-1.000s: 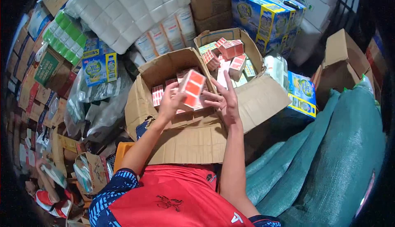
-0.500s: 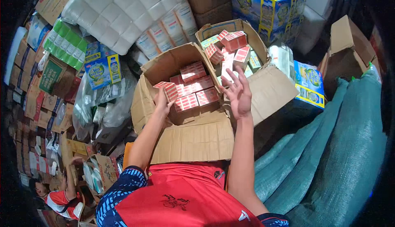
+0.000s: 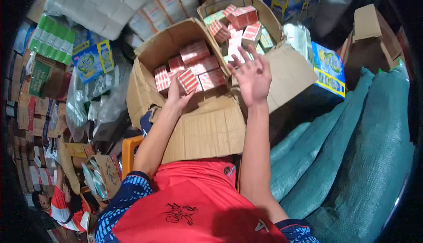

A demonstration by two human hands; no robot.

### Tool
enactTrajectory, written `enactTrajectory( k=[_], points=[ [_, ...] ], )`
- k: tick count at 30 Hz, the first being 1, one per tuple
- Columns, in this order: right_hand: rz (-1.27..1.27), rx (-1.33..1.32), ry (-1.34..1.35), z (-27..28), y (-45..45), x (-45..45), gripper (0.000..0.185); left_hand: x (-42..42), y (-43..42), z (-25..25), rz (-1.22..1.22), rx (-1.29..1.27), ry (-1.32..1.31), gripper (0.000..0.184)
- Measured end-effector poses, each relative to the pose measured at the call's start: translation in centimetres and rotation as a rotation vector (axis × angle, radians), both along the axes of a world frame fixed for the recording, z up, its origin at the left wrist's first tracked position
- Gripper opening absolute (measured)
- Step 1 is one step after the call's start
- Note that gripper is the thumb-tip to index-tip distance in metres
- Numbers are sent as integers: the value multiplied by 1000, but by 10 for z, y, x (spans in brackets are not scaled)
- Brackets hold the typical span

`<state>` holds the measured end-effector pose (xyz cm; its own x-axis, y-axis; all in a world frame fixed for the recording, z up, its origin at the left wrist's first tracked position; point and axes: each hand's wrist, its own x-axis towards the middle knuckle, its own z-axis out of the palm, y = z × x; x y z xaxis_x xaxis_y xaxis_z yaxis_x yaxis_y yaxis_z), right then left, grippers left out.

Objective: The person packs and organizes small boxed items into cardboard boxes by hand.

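My left hand point(image 3: 177, 94) is closed around a small red-and-white striped pack point(image 3: 188, 81), tilted over the front of an open cardboard box point(image 3: 207, 130). Several similar striped packs point(image 3: 194, 52) lie in that box, behind and beside the held one. My right hand point(image 3: 252, 77) is raised palm up with its fingers spread and nothing in it. It hovers by the right edge of this box, just in front of a second open carton point(image 3: 269, 11), where more striped packs point(image 3: 243, 17) lie loosely piled. Printing on the packs is too small to read.
Large green woven sacks point(image 3: 374, 155) stand at the right. White wrapped packs point(image 3: 97, 5) are stacked at the back left, above a clear plastic bag point(image 3: 108, 97). An orange stool edge point(image 3: 130, 152) shows by my left arm. Another person point(image 3: 66, 207) is at lower left.
My left hand has moved right across the box with a striped pack, and a pack now shows at the box's left side. My right hand stays open. The view has shifted slightly.
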<state>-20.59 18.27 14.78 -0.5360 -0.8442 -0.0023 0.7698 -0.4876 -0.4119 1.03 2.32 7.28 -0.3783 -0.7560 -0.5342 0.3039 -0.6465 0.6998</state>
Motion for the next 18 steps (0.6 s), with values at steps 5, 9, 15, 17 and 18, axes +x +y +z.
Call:
enactTrajectory(
  k=[5,9,15,17,18],
  points=[
    [-28,-12,-80,2,1,-4,58,-6,15,3,-18,-44,-186,47],
    [-6,-62,-148,-1,2,-6,53,0,2,-16,64,-103,-135,43],
    [-26,-36,-195,3,2,-4,55,5,-1,-16,155,-88,-206,47],
    [-21,-40,-196,4,1,-5,56,9,-4,-21,166,-50,-219,51],
    [-18,-33,-204,2,2,-4,56,11,-6,-23,159,-17,-214,51]
  ],
)
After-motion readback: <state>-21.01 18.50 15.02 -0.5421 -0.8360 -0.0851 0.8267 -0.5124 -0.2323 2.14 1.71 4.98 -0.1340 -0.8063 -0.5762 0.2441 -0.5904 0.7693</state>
